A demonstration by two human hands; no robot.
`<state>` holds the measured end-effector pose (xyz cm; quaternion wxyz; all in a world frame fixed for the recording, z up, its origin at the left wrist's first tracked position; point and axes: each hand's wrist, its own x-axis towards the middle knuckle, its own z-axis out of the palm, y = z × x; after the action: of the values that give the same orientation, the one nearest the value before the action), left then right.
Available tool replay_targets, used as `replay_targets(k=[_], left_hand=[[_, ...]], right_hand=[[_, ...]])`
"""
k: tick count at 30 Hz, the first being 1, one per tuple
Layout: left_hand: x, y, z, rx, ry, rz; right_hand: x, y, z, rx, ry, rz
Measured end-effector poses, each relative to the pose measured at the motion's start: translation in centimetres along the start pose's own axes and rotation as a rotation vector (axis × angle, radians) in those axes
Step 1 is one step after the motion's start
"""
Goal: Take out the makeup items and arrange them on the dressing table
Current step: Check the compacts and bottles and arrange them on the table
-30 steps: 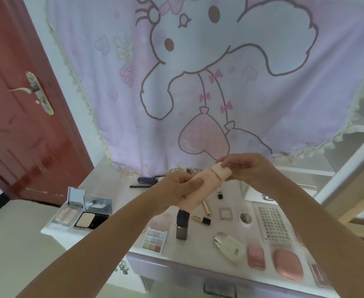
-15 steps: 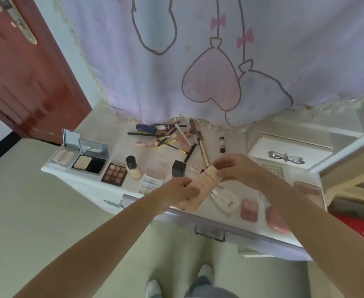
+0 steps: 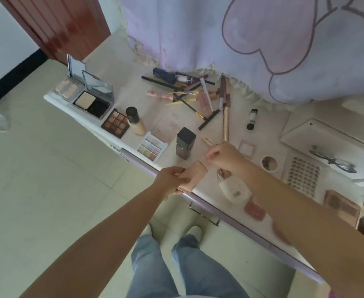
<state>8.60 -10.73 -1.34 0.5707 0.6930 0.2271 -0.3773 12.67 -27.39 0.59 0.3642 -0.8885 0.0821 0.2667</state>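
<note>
most items already lie on the surface (image 3: 172,123); left hand (image 3: 172,181) grips a pink tube (image 3: 192,176), unplaced; right hand (image 3: 222,155) loosely curled, apparently empty.

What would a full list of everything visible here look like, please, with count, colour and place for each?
dressing table: one, white, centre.
pink tube: one, at the front edge, held.
open compacts: two, silver-lidded, left end.
brown eyeshadow palette: one, beside the compacts.
foundation bottle: one, beige with black cap, right of it.
pastel palette: one, near the front edge.
dark square bottle: one, centre.
pencils and brushes: a heap, count unclear, at the back.
cream pouch: one, front right.
curtain: one, lilac, behind.
door: one, red-brown, top left.
left hand: holds the tube.
right hand: fingers curled just above the tube; contents unclear.
</note>
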Motion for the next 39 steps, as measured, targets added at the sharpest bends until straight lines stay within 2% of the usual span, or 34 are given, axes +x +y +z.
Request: replay_targets(k=[3,8,13,18,20,22,25,27,29,32,35,37,39], left_hand=[[1.0,-1.0,0.9,0.011,0.106,0.052],[1.4,-1.8,1.9,0.308,0.379,0.175],[1.6,-1.3,2.6,0.479,0.428,0.135],[1.7,-0.9,2.7,0.618,0.474,0.121],[1.4,-1.0,2.7,0.657,0.476,0.125],[0.7,-1.5,2.7,0.678,0.470,0.159],[-0.6,-2.3,2.7,0.689,0.453,0.245],[-1.3,-2.2,2.5,0.711,0.409,0.304],[-2.1,-1.2,2.3,0.715,0.323,0.367],[-3.4,0.6,2.5,0.765,0.141,0.504],[-4.7,2.1,3.7,0.885,0.010,0.633],[-5.4,2.8,4.8,0.927,0.015,0.708],[-6.0,3.5,5.8,0.929,0.129,0.786]], right_hand=[[1.3,0.5,0.3,0.006,0.032,0.010],[1.5,1.3,-0.5,0.033,-0.006,-0.044],[-0.5,2.8,-2.6,-0.130,0.067,-0.142],[-3.9,4.5,-1.1,-0.487,-0.073,0.010],[-4.3,4.9,0.1,-0.520,-0.088,0.050],[-4.3,5.1,0.4,-0.442,-0.083,0.102],[-4.2,5.5,-0.1,-0.199,-0.069,0.151],[-4.6,5.6,-0.6,-0.143,-0.079,0.153],[-5.0,5.5,-1.3,-0.115,-0.061,0.153],[-6.3,4.5,-3.0,0.081,-0.026,0.159],[-8.0,2.6,-4.7,0.201,0.030,0.075],[-8.9,1.1,-5.4,0.264,0.085,0.020],[-9.7,-0.2,-5.8,0.309,0.160,0.014]])
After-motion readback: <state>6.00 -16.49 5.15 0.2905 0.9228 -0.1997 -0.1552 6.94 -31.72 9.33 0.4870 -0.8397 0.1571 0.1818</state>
